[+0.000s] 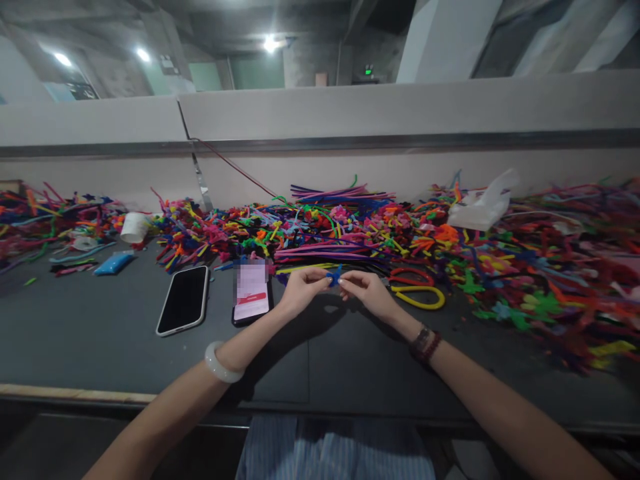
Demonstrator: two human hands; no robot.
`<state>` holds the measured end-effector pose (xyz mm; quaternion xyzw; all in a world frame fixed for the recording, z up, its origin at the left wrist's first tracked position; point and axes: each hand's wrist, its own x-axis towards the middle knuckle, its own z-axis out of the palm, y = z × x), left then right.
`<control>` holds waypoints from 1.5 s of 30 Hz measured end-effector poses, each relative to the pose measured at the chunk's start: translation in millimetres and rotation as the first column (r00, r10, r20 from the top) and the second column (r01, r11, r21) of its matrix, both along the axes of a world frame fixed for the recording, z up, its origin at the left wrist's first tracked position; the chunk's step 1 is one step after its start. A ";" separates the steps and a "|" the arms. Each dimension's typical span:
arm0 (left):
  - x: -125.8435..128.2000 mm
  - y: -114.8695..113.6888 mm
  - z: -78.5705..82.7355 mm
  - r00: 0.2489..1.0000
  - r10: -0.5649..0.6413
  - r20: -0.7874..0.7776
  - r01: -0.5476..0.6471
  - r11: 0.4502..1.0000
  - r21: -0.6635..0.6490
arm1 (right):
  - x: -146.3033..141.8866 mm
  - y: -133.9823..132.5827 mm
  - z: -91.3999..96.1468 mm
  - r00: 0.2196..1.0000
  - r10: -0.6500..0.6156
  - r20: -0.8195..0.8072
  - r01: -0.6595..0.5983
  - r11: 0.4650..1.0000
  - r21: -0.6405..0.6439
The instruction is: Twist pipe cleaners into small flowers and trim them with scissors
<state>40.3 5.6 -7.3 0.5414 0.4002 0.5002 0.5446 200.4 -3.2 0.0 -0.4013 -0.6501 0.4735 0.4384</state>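
A small blue pipe-cleaner piece (334, 275) is pinched between both hands above the dark table. My left hand (303, 291) closes thumb and forefinger on its left side. On its other side, my right hand (369, 293) grips with the fingertips. The piece's exact shape is partly covered by the fingers. Scissors with one red and one yellow handle (425, 297) lie just right of my right hand. Behind the hands stretches a bundle of pink and purple pipe cleaners (325, 252).
A lit phone (251, 293) and a dark-screened phone (184, 300) lie to the left. Farther left are a blue packet (114, 263) and a white cup (134, 228). Heaps of colourful pipe-cleaner pieces (545, 267) line the back and right, with a clear plastic bag (483, 207) on top.
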 end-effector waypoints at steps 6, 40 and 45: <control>-1.1 -2.9 2.3 0.987 -0.008 -0.162 0.025 0.994 0.106 | 5.5 1.3 0.2 0.996 0.005 0.087 -0.011 0.998 0.067; -1.3 -0.8 1.1 0.998 -0.063 -0.011 0.063 0.998 -0.022 | 9.3 4.7 -4.1 0.996 0.073 0.052 -0.075 0.996 0.039; 0.2 -2.8 2.4 0.967 -0.113 0.227 0.157 0.969 -0.190 | 9.9 2.8 -6.6 0.952 -0.046 0.302 -0.026 0.974 0.227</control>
